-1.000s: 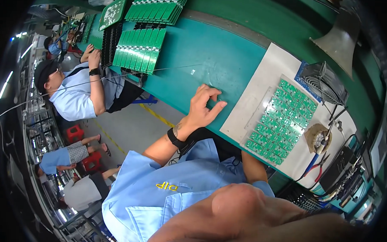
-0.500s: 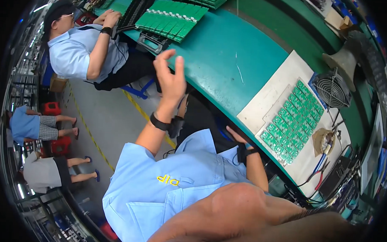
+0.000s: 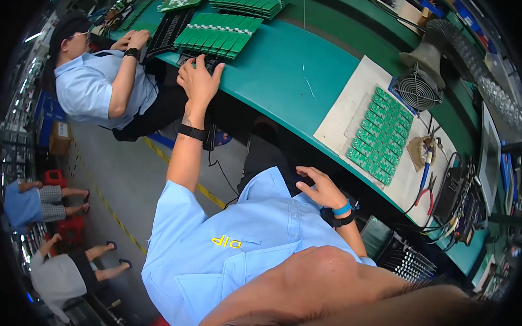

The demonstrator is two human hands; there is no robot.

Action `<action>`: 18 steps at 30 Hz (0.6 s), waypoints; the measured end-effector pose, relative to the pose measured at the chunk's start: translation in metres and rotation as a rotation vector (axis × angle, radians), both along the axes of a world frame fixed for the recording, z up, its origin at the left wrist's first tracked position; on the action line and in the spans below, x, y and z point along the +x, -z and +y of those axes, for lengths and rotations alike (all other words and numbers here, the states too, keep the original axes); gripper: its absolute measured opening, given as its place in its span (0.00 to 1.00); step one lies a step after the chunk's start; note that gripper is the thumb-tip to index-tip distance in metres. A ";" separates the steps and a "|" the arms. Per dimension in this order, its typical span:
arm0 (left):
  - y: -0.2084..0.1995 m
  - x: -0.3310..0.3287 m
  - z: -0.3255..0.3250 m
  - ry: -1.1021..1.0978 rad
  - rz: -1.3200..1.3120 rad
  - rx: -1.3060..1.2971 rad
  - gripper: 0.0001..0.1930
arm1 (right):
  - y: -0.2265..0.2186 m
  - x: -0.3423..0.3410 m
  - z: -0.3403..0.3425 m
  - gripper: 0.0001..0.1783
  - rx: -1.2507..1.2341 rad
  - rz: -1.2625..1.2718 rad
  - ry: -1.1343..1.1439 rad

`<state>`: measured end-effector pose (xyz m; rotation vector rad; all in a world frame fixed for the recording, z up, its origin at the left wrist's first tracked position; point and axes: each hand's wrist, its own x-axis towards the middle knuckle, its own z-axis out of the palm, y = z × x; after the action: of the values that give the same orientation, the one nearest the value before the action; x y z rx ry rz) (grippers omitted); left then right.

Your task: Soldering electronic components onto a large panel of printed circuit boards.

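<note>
My left hand [image 3: 198, 83] is stretched out at the table's edge, its fingers apart and slightly bent. Its fingertips are just below a stack of green circuit boards [image 3: 219, 35], by a black rack [image 3: 205, 62] that shows only in part under the stack; whether they touch it I cannot tell. In front of my shirt, below the table edge, hangs my right hand [image 3: 323, 189], with its fingers loosely spread and nothing in them. A panel of small green circuit boards [image 3: 380, 135] lies on a white sheet [image 3: 346, 103] to the right.
Beyond the boards stands a round fan with a wire guard [image 3: 417, 91]. Pliers with red handles [image 3: 425, 197] and a soldering iron [image 3: 426, 166] lie at the right. A co-worker [image 3: 97, 88] sits at the table's left. More boards [image 3: 249, 1] are stacked at the back.
My left hand has moved left and forward to the edge by the board stack. My right hand has come further out from the table's edge. The whole view has shifted a little.
</note>
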<state>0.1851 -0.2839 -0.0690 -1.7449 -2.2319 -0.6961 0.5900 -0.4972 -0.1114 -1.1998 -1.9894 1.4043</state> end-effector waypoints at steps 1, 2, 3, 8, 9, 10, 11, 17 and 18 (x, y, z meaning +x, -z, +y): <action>0.001 -0.002 0.002 0.011 -0.005 -0.003 0.37 | -0.007 0.000 -0.001 0.28 0.014 -0.004 -0.015; 0.002 -0.004 0.004 0.002 0.032 0.019 0.36 | -0.013 -0.001 -0.002 0.28 0.027 -0.007 -0.031; 0.003 -0.005 0.006 -0.009 0.068 0.042 0.35 | -0.018 -0.001 -0.001 0.28 0.025 -0.013 -0.024; 0.009 -0.001 0.007 -0.014 0.127 0.124 0.30 | -0.028 -0.003 0.004 0.28 0.116 -0.018 -0.061; 0.010 -0.001 0.007 -0.019 0.127 0.124 0.30 | -0.028 -0.005 0.004 0.28 0.102 -0.013 -0.060; 0.010 0.000 0.008 0.000 0.127 0.132 0.29 | -0.028 -0.006 0.004 0.28 0.089 -0.007 -0.060; 0.009 0.000 0.008 0.018 0.129 0.139 0.28 | -0.026 -0.007 0.004 0.28 0.089 -0.005 -0.069; 0.007 0.001 0.005 0.088 0.026 0.114 0.27 | -0.017 -0.011 0.003 0.27 0.006 0.015 -0.065; 0.007 0.003 0.005 0.082 0.055 0.147 0.27 | -0.016 -0.012 0.003 0.27 -0.004 0.014 -0.060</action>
<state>0.1878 -0.2792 -0.0761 -1.7693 -2.0285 -0.7980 0.5783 -0.4938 -0.0959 -1.1373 -2.0294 1.4428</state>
